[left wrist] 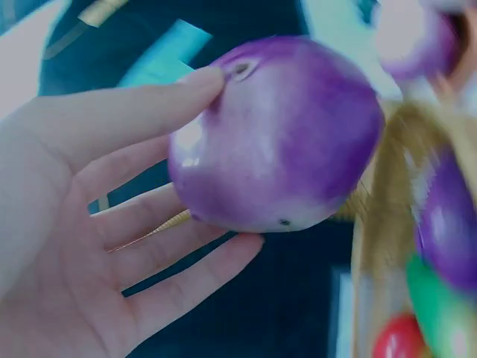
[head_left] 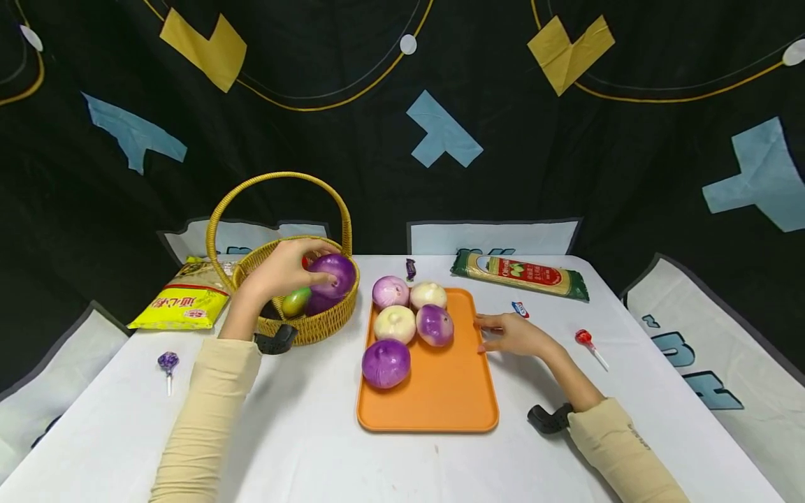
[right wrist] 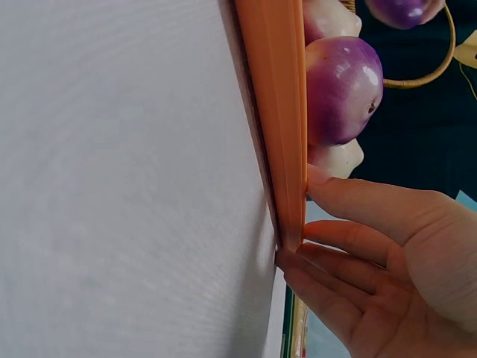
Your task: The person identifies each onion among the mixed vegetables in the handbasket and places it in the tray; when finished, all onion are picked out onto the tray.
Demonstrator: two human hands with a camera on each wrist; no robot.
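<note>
My left hand [head_left: 284, 269] holds a round purple onion [left wrist: 283, 134] over the right side of the wicker basket [head_left: 321, 325]. In the left wrist view, its thumb lies near the onion's stem end and the fingers support the far side. Below that onion, the basket holds another purple one [head_left: 321, 304] and a green-yellow mango [head_left: 295, 302]. An orange tray [head_left: 440, 398] carries several purple and white onions [head_left: 386, 363], grouped toward its left and back. At the tray's right edge, my right hand [head_left: 512, 334] touches the rim with thumb and fingers spread, nearly straight.
A yellow snack bag [head_left: 185, 297] leans left of the basket. A pasta packet [head_left: 518, 274] lies at the back right, near a small wrapped candy [head_left: 520, 309]. Lollipops lie at left [head_left: 168, 362] and right [head_left: 585, 338]. A dark candy [head_left: 411, 269] sits behind the tray.
</note>
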